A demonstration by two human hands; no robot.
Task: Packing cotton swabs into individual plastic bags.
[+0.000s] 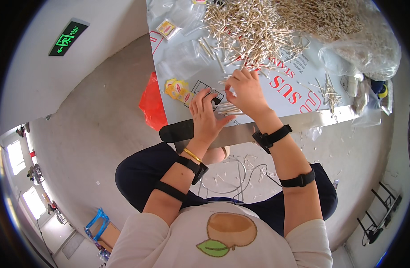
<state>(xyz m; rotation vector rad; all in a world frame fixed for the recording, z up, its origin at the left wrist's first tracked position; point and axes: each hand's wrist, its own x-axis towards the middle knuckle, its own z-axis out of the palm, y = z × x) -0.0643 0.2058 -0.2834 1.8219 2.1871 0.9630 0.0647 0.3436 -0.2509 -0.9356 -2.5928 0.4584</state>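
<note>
Near the front edge of the table (169,103), a small bundle of cotton swabs (229,109) lies between my two hands. My left hand (206,115) curves round the left end of this bundle, its thumb along the near side and its fingers bent. Just beyond the bundle is my right hand (246,93), fingers curled together in a pinch; what they hold, if anything, is too small to make out. A few loose swabs lie by its fingertips. A large heap of cotton swabs (252,33) spreads beyond both hands.
Yellow printed cards (179,90) lie left of my left hand. Further back are a small packet of swabs (168,29) and clear plastic bags (180,60). A big clear bag (361,53) stands at right, near a small swab pile (331,96). A red bag (152,105) hangs at the left edge.
</note>
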